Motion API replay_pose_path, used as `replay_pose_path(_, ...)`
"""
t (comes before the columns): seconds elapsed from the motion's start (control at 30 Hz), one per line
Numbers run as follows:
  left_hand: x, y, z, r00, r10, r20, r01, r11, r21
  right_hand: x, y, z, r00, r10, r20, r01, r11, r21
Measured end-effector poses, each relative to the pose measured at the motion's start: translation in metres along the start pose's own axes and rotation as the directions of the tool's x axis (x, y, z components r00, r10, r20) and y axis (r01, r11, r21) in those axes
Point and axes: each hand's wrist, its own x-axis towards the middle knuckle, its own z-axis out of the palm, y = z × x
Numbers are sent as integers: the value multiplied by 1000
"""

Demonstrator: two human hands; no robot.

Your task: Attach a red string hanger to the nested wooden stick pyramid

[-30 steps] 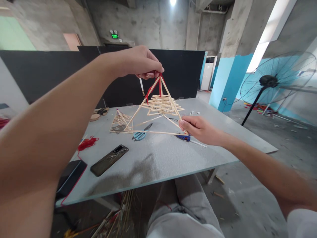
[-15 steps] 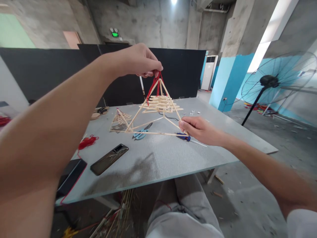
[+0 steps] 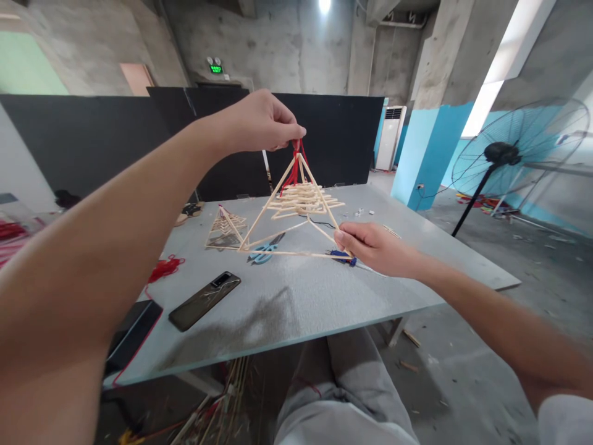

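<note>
A pyramid frame of thin wooden sticks (image 3: 273, 193) is held up above the grey table, with stacked stick layers (image 3: 303, 196) hanging inside it. Red string (image 3: 295, 162) runs from its tip. My left hand (image 3: 271, 122) pinches the string just above the tip. Lower down, my right hand (image 3: 370, 246) is closed on the frame's right corner. Behind and to the left, a smaller stick pyramid (image 3: 225, 227) stands on the table. Light blue scissors (image 3: 263, 253) lie beyond the frame's base, and a blue tool (image 3: 343, 256) lies near my right hand.
On the table (image 3: 296, 296) are a dark phone (image 3: 205, 301), a bundle of red string (image 3: 165, 267) and a black box (image 3: 134, 334) at the left edge. Loose sticks (image 3: 231, 395) lie below the table. A standing fan (image 3: 503, 153) is at the right.
The hanging layers have shifted slightly right and down within the frame. The red string is gathered closer together below my left hand. Both hands keep their hold.
</note>
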Motion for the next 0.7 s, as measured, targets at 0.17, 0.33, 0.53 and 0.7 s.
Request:
replay_pose_path(0.17,1,-10,10,995,47,-89,-51,998,-36,-2,0,6,1000,-4,-30,3,1000,-21)
replay_pose_path(0.33,-4,-10,15,985,95,-144,-97,995,-4,-2,-2,8,1000,19,-16,-20,999,-46)
replay_pose_path(0.53,-10,-5,16,992,77,-96,-76,997,14,0,0,14,1000,20,-8,-20,998,-56)
replay_pose_path(0.7,-9,-8,16,996,60,-67,-57,998,40,-2,6,19,999,43,-10,-43,998,-44)
